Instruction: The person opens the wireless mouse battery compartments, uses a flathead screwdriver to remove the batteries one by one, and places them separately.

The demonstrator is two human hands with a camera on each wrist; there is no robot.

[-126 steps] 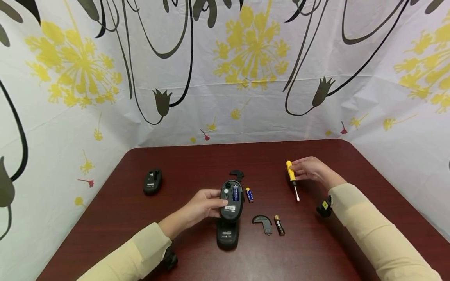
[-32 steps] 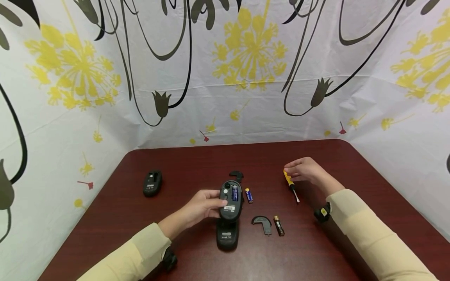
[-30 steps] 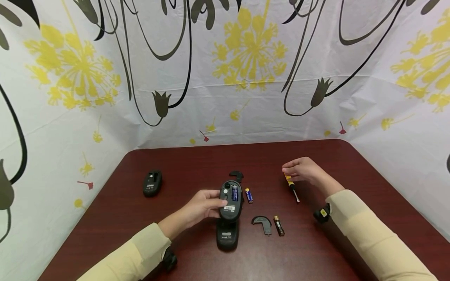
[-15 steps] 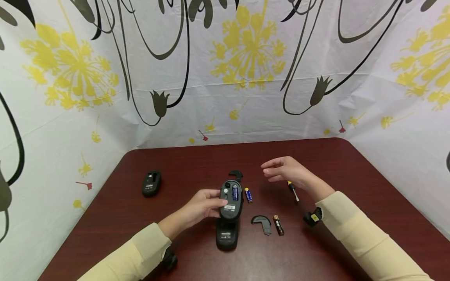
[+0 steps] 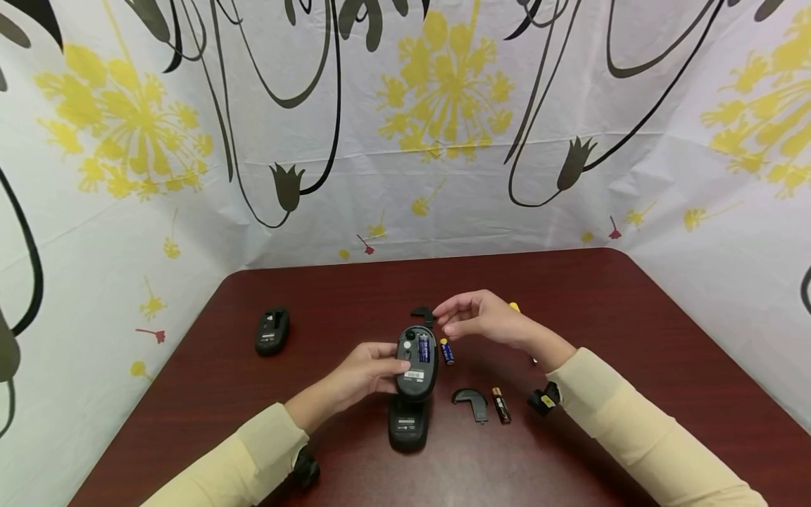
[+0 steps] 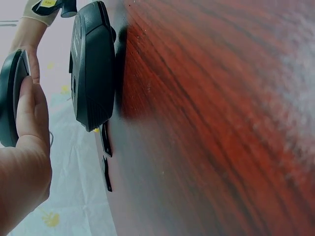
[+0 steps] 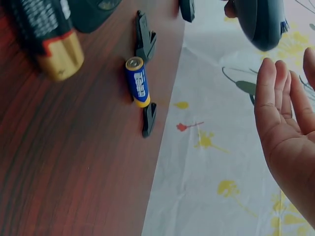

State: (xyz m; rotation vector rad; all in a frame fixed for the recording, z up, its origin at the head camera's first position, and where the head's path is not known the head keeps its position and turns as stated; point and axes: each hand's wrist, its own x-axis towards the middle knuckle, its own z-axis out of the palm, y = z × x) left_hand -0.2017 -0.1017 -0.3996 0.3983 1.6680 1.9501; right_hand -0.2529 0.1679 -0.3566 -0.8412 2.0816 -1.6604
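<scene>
My left hand (image 5: 364, 370) grips a dark computer mouse (image 5: 416, 362), underside up, its battery compartment uncovered and a blue battery (image 5: 424, 348) inside. From the left wrist camera, thumb and fingers pinch the edges of the mouse (image 6: 10, 101) well above the table. To the right of the mouse, my right hand (image 5: 491, 320) hovers with fingers loosely extended and holds nothing; the right wrist view shows its palm (image 7: 290, 142) bare. Below the right hand lies a loose blue battery (image 5: 447, 352) with a yellow end. A black curved battery cover (image 5: 423, 313) lies just behind the held mouse.
A second mouse (image 5: 408, 426) lies upside down in front, a third (image 5: 272, 331) at the left. Another cover (image 5: 472, 401) and a black-and-gold battery (image 5: 501, 406) lie at right front. Behind the right arm shows a yellow screwdriver handle (image 5: 514, 307). Patterned cloth (image 5: 405, 204) hangs behind the table.
My right hand has let go of the yellow screwdriver, leaving it on the table, and moved left toward the held mouse. The left hand keeps its grip and has hardly moved.
</scene>
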